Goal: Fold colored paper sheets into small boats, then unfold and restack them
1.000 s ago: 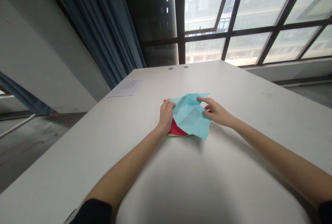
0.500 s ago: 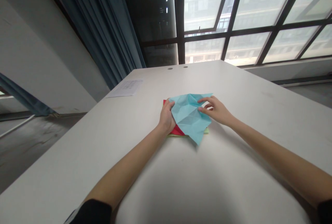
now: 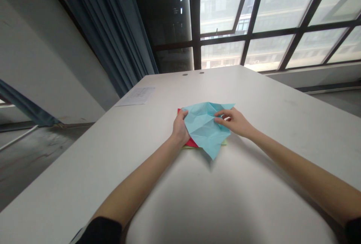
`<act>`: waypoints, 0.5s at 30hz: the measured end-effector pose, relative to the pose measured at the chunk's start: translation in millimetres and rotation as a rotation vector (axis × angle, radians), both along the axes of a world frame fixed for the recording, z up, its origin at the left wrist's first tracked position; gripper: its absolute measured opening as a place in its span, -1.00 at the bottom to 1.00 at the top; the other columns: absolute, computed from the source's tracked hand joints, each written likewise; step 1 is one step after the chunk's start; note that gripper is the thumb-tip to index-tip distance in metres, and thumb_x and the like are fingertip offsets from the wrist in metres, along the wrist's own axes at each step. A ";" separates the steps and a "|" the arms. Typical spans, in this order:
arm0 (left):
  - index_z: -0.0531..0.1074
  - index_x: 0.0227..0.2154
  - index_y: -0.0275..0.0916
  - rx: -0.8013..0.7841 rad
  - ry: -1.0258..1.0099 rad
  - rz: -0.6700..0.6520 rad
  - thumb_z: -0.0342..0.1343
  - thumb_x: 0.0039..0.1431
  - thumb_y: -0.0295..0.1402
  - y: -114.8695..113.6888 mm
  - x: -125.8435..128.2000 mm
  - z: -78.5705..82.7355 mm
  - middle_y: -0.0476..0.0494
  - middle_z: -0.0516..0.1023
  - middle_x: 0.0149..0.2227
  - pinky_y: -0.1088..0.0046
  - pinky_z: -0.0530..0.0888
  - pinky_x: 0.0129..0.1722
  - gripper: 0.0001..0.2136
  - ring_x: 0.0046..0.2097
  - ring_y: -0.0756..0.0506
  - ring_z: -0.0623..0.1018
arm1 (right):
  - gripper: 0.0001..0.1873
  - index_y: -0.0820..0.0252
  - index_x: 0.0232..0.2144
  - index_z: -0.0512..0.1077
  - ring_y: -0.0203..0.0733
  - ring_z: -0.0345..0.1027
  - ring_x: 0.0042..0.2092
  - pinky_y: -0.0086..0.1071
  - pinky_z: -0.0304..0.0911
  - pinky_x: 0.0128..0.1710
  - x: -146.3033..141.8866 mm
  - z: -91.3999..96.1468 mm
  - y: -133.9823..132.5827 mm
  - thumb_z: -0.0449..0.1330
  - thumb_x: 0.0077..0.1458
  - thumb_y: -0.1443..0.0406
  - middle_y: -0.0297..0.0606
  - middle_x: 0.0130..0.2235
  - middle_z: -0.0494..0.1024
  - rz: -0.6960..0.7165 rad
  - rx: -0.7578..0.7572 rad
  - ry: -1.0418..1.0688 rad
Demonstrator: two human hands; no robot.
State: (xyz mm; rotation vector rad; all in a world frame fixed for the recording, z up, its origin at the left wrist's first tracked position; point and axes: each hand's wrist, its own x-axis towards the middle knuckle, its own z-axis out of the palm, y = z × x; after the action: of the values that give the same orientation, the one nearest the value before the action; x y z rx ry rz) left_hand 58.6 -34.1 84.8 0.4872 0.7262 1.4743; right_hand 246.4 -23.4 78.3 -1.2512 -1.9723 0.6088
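Note:
A creased sheet of light blue origami paper is held up over the table, its lower corner pointing toward me. My left hand grips its left edge, thumb on top and the other fingers hidden beneath. At the right side, my right hand pinches a fold of the sheet between thumb and fingers. Underneath lie red paper and pale green paper, mostly covered by the blue sheet.
The white table stretches toward the windows. A printed sheet lies near its far left edge. Two round holes sit at the far end. A blue curtain hangs beyond the left side.
The blue paper's lower corner has shifted slightly left and toward me. My right fingers have drawn closer together on the fold, while my left hand has moved very little.

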 end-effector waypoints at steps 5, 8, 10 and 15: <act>0.37 -0.50 -0.29 -0.020 0.002 -0.068 -0.07 0.00 -0.42 3.3 -2.8 -3.8 -0.09 0.49 -0.55 0.28 0.45 -0.17 -0.87 -0.37 -0.12 0.54 | -0.67 0.16 -0.34 0.51 -0.28 0.33 -0.45 -0.41 0.26 -0.44 1.9 -2.0 1.8 0.16 -0.06 0.07 -0.28 -0.44 0.49 0.020 -0.025 0.011; 0.38 -0.50 -0.31 -0.050 0.006 -0.078 -0.09 0.01 -0.41 4.9 -4.1 -5.6 -0.13 0.50 -0.54 0.24 0.44 -0.16 -0.84 -0.32 -0.16 0.55 | -0.65 0.14 -0.33 0.52 -0.27 0.35 -0.45 -0.40 0.26 -0.43 3.7 -4.5 4.1 0.16 -0.07 0.05 -0.28 -0.43 0.51 0.025 -0.017 0.000; 0.38 -0.49 -0.31 -0.061 0.005 -0.102 -0.09 0.01 -0.38 5.2 -5.0 -6.2 -0.16 0.51 -0.53 0.19 0.44 -0.15 -0.83 -0.30 -0.19 0.54 | -0.64 0.14 -0.33 0.51 -0.25 0.36 -0.45 -0.38 0.27 -0.42 4.8 -6.3 5.7 0.15 -0.07 0.03 -0.28 -0.41 0.52 0.020 -0.013 0.002; 0.38 -0.48 -0.30 -0.087 0.018 -0.137 -0.05 -0.02 -0.31 5.3 -6.4 -7.3 -0.18 0.51 -0.50 0.16 0.43 -0.16 -0.82 -0.28 -0.22 0.54 | -0.65 0.15 -0.33 0.50 -0.23 0.36 -0.44 -0.34 0.30 -0.41 6.1 -10.0 8.0 0.14 -0.05 0.05 -0.27 -0.43 0.52 0.011 -0.042 0.028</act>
State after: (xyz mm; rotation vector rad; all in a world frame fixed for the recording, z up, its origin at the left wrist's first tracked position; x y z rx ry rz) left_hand 52.1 -28.8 77.5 0.4749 0.7536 1.3066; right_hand 252.5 -15.4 68.3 -1.2510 -1.9537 0.6726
